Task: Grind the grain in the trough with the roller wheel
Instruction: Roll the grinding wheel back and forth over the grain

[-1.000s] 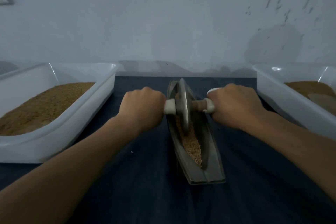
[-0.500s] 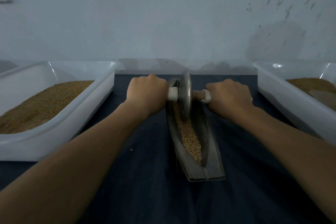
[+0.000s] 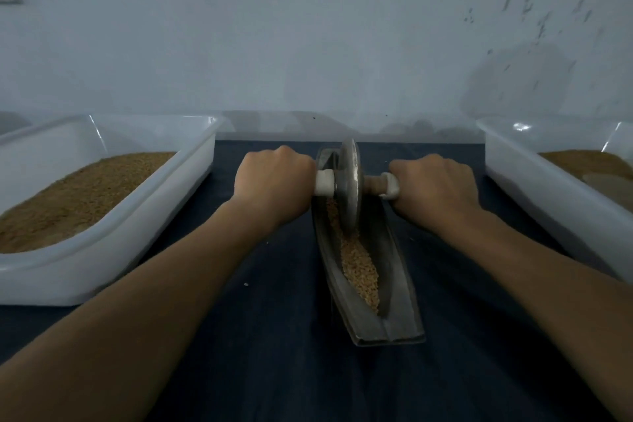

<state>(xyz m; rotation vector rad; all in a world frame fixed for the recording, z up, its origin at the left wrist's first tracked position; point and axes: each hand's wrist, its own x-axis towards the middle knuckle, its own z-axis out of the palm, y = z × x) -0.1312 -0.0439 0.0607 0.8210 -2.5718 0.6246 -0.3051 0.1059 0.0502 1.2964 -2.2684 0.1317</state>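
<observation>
Mid-grind, at the far end of a stroke. Gripping the white-capped wooden axle [image 3: 373,184] on either side of the grey metal disc roller wheel [image 3: 349,188]: left hand [image 3: 274,185] fisted round the left stub, right hand [image 3: 435,185] fisted round the right one, knuckles up, both arms reaching forward. Standing upright in the groove of the long, dark, boat-shaped metal trough [image 3: 400,284], close to its far tip, rim down among the pale tan grain [image 3: 359,267]. Lying lengthwise on the dark blue cloth-covered bench [image 3: 274,353], between a white plastic tub of brown grain [image 3: 102,271] on the left and a second white plastic tub [image 3: 534,188] on the right (contents there only partly in view).

Rolled away from the body over the past second: from some way down the trough to nearly its far tip, then hardly any further in the last half second, if anything a touch back. Judged as the turning point of the stroke, with the pull toward the near end due next. Left behind the wheel: a ridge of grain along the middle and near part of the groove, mostly whole-looking kernels, so plenty of grinding seemingly left. Worth keeping even downward pressure on both stubs, to stop the disc tilting, riding up the trough wall or throwing kernels onto the cloth (a couple of pale specks [image 3: 245,284] already lying there).
</observation>
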